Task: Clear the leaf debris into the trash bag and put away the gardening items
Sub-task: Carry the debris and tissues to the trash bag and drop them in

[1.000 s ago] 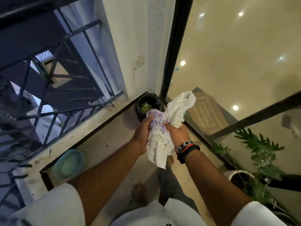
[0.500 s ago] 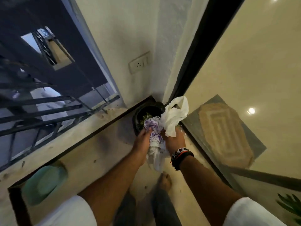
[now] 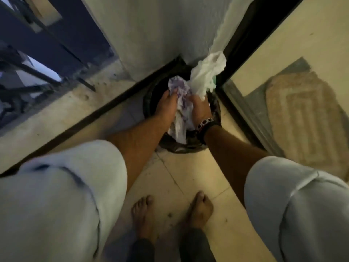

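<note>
A white plastic bag with purple print [image 3: 179,103] is bunched between both my hands, right over a black bin lined with a dark trash bag [image 3: 181,148] in the corner of the balcony floor. My left hand [image 3: 167,106] grips the bag's left side. My right hand [image 3: 201,108], with bracelets at the wrist, grips its right side, and a loose white flap [image 3: 207,72] sticks up behind it. The bin's contents are hidden by my hands and the bag.
The bin stands where a white wall [image 3: 160,31] meets a black door frame [image 3: 243,40]. A raised ledge with a metal railing [image 3: 37,69] runs on the left. My bare feet [image 3: 170,212] stand on the tiled floor. A doormat [image 3: 302,118] lies inside.
I have leaned down and lowered both hands with the bag to the bin's mouth. The view has tipped downward, so the teal dish on the ledge has left the frame.
</note>
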### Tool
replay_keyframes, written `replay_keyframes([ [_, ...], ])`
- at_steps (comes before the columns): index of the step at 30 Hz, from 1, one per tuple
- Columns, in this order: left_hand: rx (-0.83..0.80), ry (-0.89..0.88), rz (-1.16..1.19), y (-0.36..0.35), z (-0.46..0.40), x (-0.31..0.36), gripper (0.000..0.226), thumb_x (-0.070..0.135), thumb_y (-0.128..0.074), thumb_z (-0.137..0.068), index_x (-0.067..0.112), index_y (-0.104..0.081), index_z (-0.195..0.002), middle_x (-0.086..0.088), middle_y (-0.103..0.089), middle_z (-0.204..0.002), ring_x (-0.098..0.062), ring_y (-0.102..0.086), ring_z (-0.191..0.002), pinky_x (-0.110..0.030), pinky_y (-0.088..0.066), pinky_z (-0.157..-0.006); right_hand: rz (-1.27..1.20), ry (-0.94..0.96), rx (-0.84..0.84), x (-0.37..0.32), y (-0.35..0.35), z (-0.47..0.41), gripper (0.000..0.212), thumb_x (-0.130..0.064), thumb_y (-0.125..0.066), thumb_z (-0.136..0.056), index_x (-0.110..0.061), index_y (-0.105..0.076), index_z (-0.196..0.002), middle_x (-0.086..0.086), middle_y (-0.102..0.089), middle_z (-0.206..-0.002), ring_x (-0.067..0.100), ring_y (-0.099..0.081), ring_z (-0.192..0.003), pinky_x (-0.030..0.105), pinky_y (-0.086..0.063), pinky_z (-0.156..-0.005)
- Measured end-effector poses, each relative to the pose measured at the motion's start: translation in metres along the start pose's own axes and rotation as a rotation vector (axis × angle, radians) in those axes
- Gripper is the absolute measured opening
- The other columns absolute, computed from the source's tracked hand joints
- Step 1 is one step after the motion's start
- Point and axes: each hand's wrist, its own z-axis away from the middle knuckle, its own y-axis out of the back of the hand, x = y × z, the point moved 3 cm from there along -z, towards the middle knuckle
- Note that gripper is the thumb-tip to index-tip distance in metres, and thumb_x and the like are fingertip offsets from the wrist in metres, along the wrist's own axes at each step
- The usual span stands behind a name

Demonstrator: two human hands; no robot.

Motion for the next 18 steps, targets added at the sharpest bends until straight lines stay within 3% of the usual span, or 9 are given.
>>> replay_keyframes([
  [2,0.038,0.02,-0.066,0.002,-0.011,-0.007,0.057,0.053,-0.045,-0.088,0.017,-0.06,-0.13,-0.012,-0.065,-0.124,-0.03,-0.063,-0.11,-0.044,-0.049,-0.102,0.069,0.073,0.102,0.011,0.003,-0.014,0.068,-0.037,-0.06,-0.076,-0.022,-0.038,-0.139,0.01,-0.052,-0.137,0.03,-0.05,-0.122,0.043,-0.04,-0.106],
  [4,0.09,-0.016,-0.141,0.004,-0.009,-0.003,0.046,0.043,-0.046,-0.096,0.017,-0.058,-0.132,-0.008,-0.064,-0.126,-0.025,-0.061,-0.11,-0.035,-0.049,-0.099,0.378,0.271,0.222,0.012,0.009,-0.017,0.073,-0.037,-0.055,-0.078,-0.023,-0.033,-0.146,0.01,-0.045,-0.144,0.028,-0.044,-0.129,0.042,-0.037,-0.109],
  [6,0.165,-0.085,-0.181,0.007,0.003,0.01,0.041,0.03,-0.049,-0.1,0.016,-0.053,-0.138,-0.005,-0.061,-0.132,-0.021,-0.058,-0.115,-0.027,-0.044,-0.096,0.826,0.546,0.292,0.01,0.014,-0.017,0.06,-0.028,-0.051,-0.082,-0.021,-0.046,-0.141,0.013,-0.046,-0.142,0.03,-0.043,-0.129,0.038,-0.036,-0.108],
  [8,0.218,-0.16,-0.26,0.009,0.009,0.017,0.045,0.018,-0.05,-0.1,0.014,-0.046,-0.145,-0.002,-0.056,-0.139,-0.018,-0.052,-0.124,-0.02,-0.037,-0.097,1.173,0.717,0.274,0.004,0.009,-0.018,0.04,-0.023,-0.049,-0.083,-0.021,-0.066,-0.119,0.012,-0.058,-0.125,0.036,-0.052,-0.115,0.038,-0.043,-0.095],
  [10,0.204,-0.204,-0.324,0.008,0.021,0.023,0.044,0.009,-0.048,-0.099,0.015,-0.05,-0.143,0.005,-0.056,-0.134,-0.012,-0.051,-0.121,-0.014,-0.033,-0.092,1.42,0.621,-0.01,0.001,-0.007,-0.026,0.032,-0.02,-0.049,-0.088,-0.019,-0.07,-0.111,0.013,-0.063,-0.114,0.038,-0.058,-0.107,0.039,-0.047,-0.085],
  [12,0.12,-0.178,-0.378,0.005,0.027,0.026,0.041,0.009,-0.048,-0.098,0.017,-0.057,-0.136,0.001,-0.061,-0.129,-0.016,-0.054,-0.119,-0.02,-0.037,-0.091,1.669,0.281,-0.417,0.015,-0.019,-0.033,0.035,-0.02,-0.045,-0.095,-0.013,-0.06,-0.126,0.017,-0.057,-0.128,0.037,-0.054,-0.119,0.04,-0.046,-0.094],
  [13,0.081,-0.147,-0.377,0.004,0.031,0.025,0.038,0.011,-0.049,-0.097,0.018,-0.059,-0.133,-0.001,-0.063,-0.128,-0.019,-0.056,-0.118,-0.023,-0.039,-0.091,1.691,0.15,-0.51,0.018,-0.02,-0.033,0.039,-0.022,-0.044,-0.097,-0.012,-0.052,-0.134,0.017,-0.05,-0.139,0.035,-0.047,-0.128,0.04,-0.042,-0.102],
  [15,0.064,-0.091,-0.311,0.009,0.044,0.022,0.036,0.019,-0.053,-0.095,0.019,-0.061,-0.13,-0.003,-0.065,-0.126,-0.021,-0.059,-0.115,-0.029,-0.045,-0.097,1.562,0.098,-0.493,0.007,-0.013,-0.027,0.052,-0.021,-0.05,-0.094,-0.011,-0.04,-0.144,0.016,-0.038,-0.151,0.032,-0.037,-0.138,0.037,-0.034,-0.112],
  [18,0.065,-0.017,-0.179,0.021,0.071,0.018,0.045,0.029,-0.051,-0.085,0.009,-0.062,-0.124,-0.012,-0.067,-0.119,-0.031,-0.062,-0.112,-0.045,-0.05,-0.101,1.21,0.101,-0.24,-0.028,0.009,0.014,0.049,-0.022,-0.05,-0.093,-0.011,-0.046,-0.141,0.015,-0.048,-0.143,0.032,-0.045,-0.132,0.034,-0.037,-0.107],
])
